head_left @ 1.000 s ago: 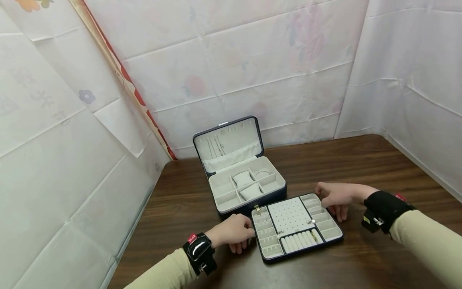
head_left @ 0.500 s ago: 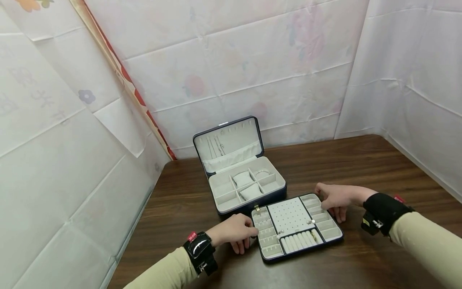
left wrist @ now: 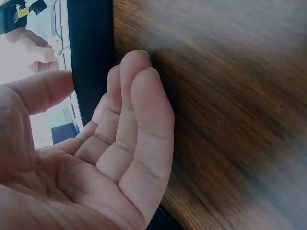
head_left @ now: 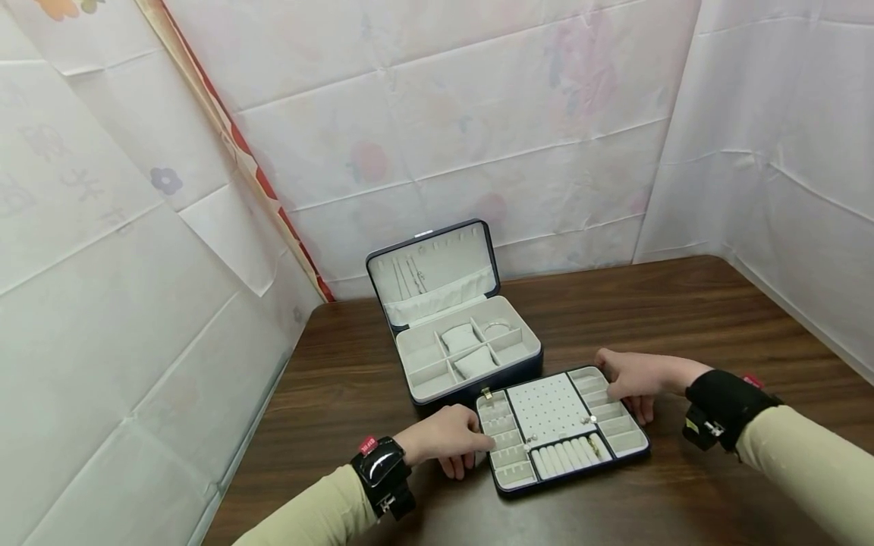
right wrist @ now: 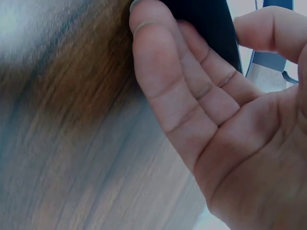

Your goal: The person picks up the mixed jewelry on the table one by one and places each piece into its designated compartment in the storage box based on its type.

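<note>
A jewelry tray (head_left: 549, 406) with a dark rim lies on the table in the head view, holding several ring rolls, a dotted earring panel and small side compartments. My left hand (head_left: 447, 436) grips its left edge, with the thumb over the rim and the fingers against the dark side wall in the left wrist view. At the opposite edge my right hand (head_left: 635, 381) holds the tray likewise, thumb on top and fingers at the outer side. Behind the tray stands a dark jewelry box (head_left: 426, 383), lid raised, with two white cushions and a bracelet (head_left: 496, 328) in its compartments.
Thin necklaces (head_left: 408, 277) hang inside the raised lid (head_left: 447, 262). The brown wooden table (head_left: 341, 364) extends on both sides of the box. White patterned sheeting (head_left: 437, 114) hangs behind the table and along its sides.
My left thumb has moved right, from beside the tray's left rim to over it. My right hand has shifted only slightly. Tray and jewelry box look unmoved.
</note>
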Action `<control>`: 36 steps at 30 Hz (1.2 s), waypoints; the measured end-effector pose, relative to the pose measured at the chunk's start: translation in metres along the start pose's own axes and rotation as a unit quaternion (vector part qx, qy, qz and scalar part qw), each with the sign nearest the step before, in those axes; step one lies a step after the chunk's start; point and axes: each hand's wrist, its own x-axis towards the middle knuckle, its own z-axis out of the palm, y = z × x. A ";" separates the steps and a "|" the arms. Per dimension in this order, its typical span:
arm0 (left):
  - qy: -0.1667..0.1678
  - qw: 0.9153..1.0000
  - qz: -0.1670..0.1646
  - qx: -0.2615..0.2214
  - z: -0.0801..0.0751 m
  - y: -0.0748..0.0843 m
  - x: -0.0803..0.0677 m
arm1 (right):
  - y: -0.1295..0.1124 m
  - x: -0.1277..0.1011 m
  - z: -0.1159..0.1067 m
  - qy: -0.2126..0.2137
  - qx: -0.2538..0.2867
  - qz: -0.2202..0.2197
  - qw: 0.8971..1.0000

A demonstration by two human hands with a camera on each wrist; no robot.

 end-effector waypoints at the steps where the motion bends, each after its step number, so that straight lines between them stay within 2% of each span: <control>1: 0.003 1.000 -0.001 0.004 0.001 0.001 0.000 | 0.000 0.000 0.001 0.002 -0.003 0.000 1.000; 16: 0.041 0.999 -0.004 0.003 0.015 0.007 -0.003 | 0.002 -0.004 0.002 0.010 -0.047 -0.037 0.998; 22: 0.051 0.999 -0.002 0.011 0.020 0.010 -0.001 | 0.002 -0.007 -0.001 0.034 -0.074 -0.059 0.995; 26: 0.058 0.998 -0.005 -0.005 0.023 0.015 -0.001 | 0.001 -0.011 -0.006 0.052 -0.085 -0.070 0.993; 31: 0.061 0.998 -0.005 -0.026 0.025 0.024 -0.002 | 0.003 -0.014 -0.013 0.062 -0.102 -0.083 0.989; 36: 0.053 0.998 0.012 -0.030 0.025 0.028 0.001 | 0.008 -0.013 -0.020 0.070 -0.112 -0.084 0.988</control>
